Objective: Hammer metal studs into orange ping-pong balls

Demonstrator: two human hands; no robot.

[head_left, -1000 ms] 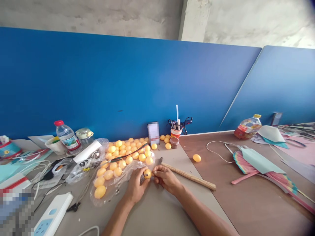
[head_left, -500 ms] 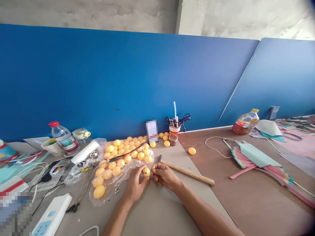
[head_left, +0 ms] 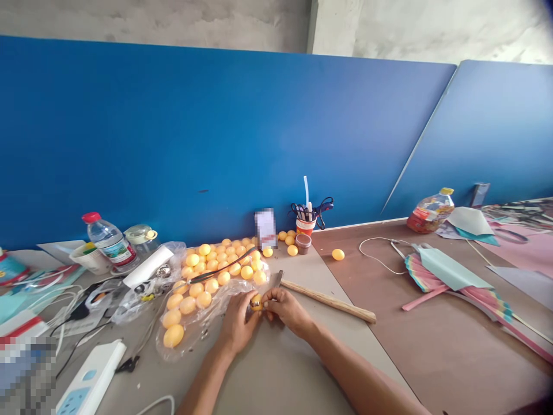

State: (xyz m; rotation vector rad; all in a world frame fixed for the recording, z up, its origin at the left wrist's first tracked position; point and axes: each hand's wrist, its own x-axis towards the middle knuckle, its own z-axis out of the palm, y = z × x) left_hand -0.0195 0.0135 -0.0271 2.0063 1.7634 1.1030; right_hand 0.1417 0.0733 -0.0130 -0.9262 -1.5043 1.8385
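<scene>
At lower centre I see a bare left hand (head_left: 237,324) and left forearm (head_left: 209,372), the right hand (head_left: 290,312) and right forearm (head_left: 352,369) bare too.

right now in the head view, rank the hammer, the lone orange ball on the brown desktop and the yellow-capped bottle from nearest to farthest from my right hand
1. Hammer: just beyond your right hand
2. Lone orange ball: farther back, rightward
3. Yellow-capped bottle: well rightward, by the blue partition

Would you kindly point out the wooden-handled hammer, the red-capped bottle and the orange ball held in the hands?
Wooden-handled hammer (head_left: 329,300): head view, middle of the handle.
Red-capped bottle (head_left: 111,243): head view, side of its body.
Orange ball (head_left: 256,301): head view, its exposed side.
</scene>
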